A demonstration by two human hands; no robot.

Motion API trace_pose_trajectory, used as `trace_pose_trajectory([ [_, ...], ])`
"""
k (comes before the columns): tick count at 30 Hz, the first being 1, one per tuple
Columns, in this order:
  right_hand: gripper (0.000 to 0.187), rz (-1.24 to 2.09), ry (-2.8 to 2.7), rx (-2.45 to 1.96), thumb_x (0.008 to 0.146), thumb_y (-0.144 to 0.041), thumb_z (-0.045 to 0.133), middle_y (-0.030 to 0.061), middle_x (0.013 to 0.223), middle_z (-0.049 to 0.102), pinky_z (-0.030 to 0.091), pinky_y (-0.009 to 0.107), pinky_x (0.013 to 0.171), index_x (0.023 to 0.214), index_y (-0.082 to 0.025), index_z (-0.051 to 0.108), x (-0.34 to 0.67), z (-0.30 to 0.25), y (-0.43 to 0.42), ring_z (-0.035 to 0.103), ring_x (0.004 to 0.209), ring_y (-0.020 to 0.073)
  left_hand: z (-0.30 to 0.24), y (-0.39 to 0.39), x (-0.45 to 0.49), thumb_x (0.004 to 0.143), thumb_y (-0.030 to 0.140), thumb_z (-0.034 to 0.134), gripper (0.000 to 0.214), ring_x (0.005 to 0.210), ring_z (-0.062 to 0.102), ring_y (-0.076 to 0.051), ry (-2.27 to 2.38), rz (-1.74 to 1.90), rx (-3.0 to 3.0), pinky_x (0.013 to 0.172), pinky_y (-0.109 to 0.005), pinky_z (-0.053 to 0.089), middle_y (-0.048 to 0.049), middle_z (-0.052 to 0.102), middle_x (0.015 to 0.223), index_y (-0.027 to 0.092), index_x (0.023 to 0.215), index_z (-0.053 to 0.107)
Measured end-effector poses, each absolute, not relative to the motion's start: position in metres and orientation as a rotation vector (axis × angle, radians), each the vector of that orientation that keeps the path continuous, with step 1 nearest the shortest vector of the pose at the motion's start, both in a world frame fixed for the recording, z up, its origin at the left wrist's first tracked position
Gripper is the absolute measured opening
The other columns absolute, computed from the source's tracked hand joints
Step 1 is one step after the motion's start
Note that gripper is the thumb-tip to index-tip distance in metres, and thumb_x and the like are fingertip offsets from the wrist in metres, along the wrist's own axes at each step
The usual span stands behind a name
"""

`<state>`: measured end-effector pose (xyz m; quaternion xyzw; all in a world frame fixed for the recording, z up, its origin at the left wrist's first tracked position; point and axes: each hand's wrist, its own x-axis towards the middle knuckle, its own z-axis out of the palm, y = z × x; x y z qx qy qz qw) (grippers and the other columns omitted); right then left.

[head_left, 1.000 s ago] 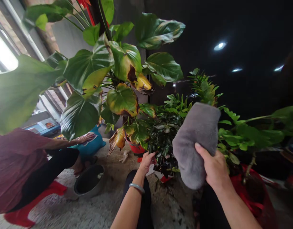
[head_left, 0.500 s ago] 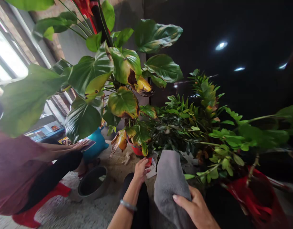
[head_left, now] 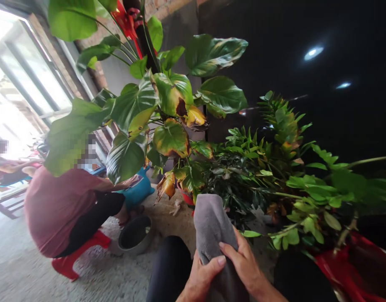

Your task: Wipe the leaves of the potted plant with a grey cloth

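A soft grey cloth (head_left: 211, 226) stands up in front of me, its rounded top end near the plants. My left hand (head_left: 200, 277) is closed on its lower left side, the thumb lying across the front. From the right, my right hand (head_left: 247, 266) grips the same cloth, thumb pressed on its face. The fingers behind the cloth are hidden. Just beyond its top is a red pot (head_left: 186, 196), under a large leafy plant (head_left: 172, 138) with yellow and brown leaf edges.
At left a person in a pink shirt (head_left: 59, 209) sits on a red stool (head_left: 76, 256) beside a blue bag-like object (head_left: 139, 188). A dark bucket (head_left: 135, 233) stands on the floor. Bushy plants (head_left: 293, 180) and a red bag (head_left: 353, 268) are at right. Another person (head_left: 7, 167) sits farther back.
My left hand has come back from near the red and white card and now holds the cloth. The cloth has shifted slightly left. My view has turned left, showing more of the seated person.
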<state>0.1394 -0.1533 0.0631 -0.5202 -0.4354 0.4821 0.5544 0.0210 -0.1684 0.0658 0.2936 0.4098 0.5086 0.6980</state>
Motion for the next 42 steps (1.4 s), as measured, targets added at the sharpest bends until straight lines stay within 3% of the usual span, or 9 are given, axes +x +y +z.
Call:
trace_pose_trajectory([
  [5, 0.042, 1.091, -1.361, -1.235, 0.07, -0.035, 0.054, 0.0104, 0.111, 0.069, 0.042, 0.041, 0.095, 0.107, -0.019, 0.067, 0.144, 0.067, -0.137, 0.06, 0.106, 0.0285, 0.064, -0.161, 0.022, 0.045, 0.03, 0.087, 0.052, 0.072, 0.069, -0.029, 1.027, 1.152, 0.522, 0.069, -0.038, 0.054, -0.0106, 0.073, 0.076, 0.012, 0.09, 0.068],
  [9, 0.02, 0.978, -1.671, -1.36, 0.068, -0.039, 0.061, 0.0057, 0.068, 0.067, 0.047, 0.033, 0.068, 0.063, -0.02, 0.065, 0.163, 0.081, -0.119, 0.062, 0.069, 0.023, 0.055, -0.156, 0.01, 0.045, 0.028, 0.086, 0.051, 0.073, 0.069, -0.028, 1.148, 1.172, 0.457, 0.067, -0.035, 0.053, -0.0076, 0.072, 0.072, 0.013, 0.089, 0.065],
  [11, 0.034, 1.138, -1.454, -1.399, 0.07, -0.048, 0.061, 0.0023, 0.053, 0.061, 0.043, 0.028, 0.051, 0.051, -0.02, 0.057, 0.169, 0.08, -0.109, 0.056, 0.053, 0.0172, 0.051, -0.154, -0.001, 0.044, 0.027, 0.086, 0.052, 0.074, 0.069, -0.027, 1.201, 1.172, 0.475, 0.065, -0.033, 0.053, -0.0072, 0.073, 0.073, 0.013, 0.089, 0.064],
  [15, 0.036, 1.497, -0.755, -1.376, 0.063, -0.052, 0.071, 0.0028, 0.049, 0.063, 0.025, 0.019, 0.031, 0.061, -0.017, 0.059, 0.169, 0.068, -0.089, 0.049, 0.037, 0.0115, 0.06, -0.143, -0.021, 0.041, 0.025, 0.085, 0.05, 0.066, 0.069, -0.023, 1.309, 1.135, 0.547, 0.06, -0.031, 0.053, -0.0036, 0.072, 0.068, 0.015, 0.083, 0.061],
  [23, 0.04, 1.358, -0.473, -1.133, 0.062, -0.052, 0.072, -0.0064, 0.042, 0.052, 0.032, 0.018, 0.032, 0.056, -0.021, 0.047, 0.156, 0.067, -0.047, 0.037, 0.032, 0.0051, 0.158, -0.06, -0.017, 0.034, 0.021, 0.083, 0.052, 0.058, 0.064, -0.018, 1.225, 1.46, 0.763, 0.054, -0.027, 0.051, -0.0014, 0.07, 0.066, 0.016, 0.081, 0.062],
  [26, 0.04, 1.353, -0.445, -1.105, 0.057, -0.048, 0.076, -0.0064, 0.038, 0.049, 0.034, 0.018, 0.034, 0.05, -0.02, 0.048, 0.156, 0.06, -0.048, 0.038, 0.033, 0.0054, 0.154, -0.035, -0.008, 0.037, 0.02, 0.081, 0.041, 0.058, 0.063, -0.017, 1.148, 1.45, 0.88, 0.057, -0.027, 0.051, -0.002, 0.07, 0.065, 0.014, 0.075, 0.066],
  [32, 0.027, 1.399, -0.414, -1.139, 0.052, -0.034, 0.079, -0.0026, 0.038, 0.055, 0.035, 0.02, 0.032, 0.048, -0.018, 0.058, 0.167, 0.052, -0.061, 0.044, 0.033, 0.0084, 0.096, -0.076, -0.027, 0.043, 0.011, 0.072, 0.022, 0.054, 0.061, -0.018, 1.261, 0.83, 1.027, 0.053, -0.026, 0.048, -0.0025, 0.07, 0.059, 0.016, 0.065, 0.071],
  [39, 0.022, 1.343, -0.421, -1.104, 0.048, -0.026, 0.08, -0.0032, 0.044, 0.06, 0.036, 0.02, 0.032, 0.054, -0.018, 0.061, 0.176, 0.052, -0.062, 0.051, 0.039, 0.0107, 0.166, -0.058, -0.044, 0.039, 0.022, 0.082, 0.053, 0.057, 0.064, -0.018, 1.179, 1.318, 0.93, 0.055, -0.028, 0.052, -0.0021, 0.072, 0.07, 0.015, 0.09, 0.067],
  [42, 0.026, 1.307, -0.396, -1.088, 0.045, -0.026, 0.081, -0.0047, 0.05, 0.063, 0.041, 0.022, 0.033, 0.062, -0.02, 0.063, 0.175, 0.051, -0.062, 0.056, 0.043, 0.0131, 0.158, -0.034, -0.026, 0.04, 0.02, 0.081, 0.045, 0.056, 0.062, -0.016, 1.156, 1.347, 0.902, 0.056, -0.027, 0.052, -0.0017, 0.07, 0.068, 0.014, 0.082, 0.067],
])
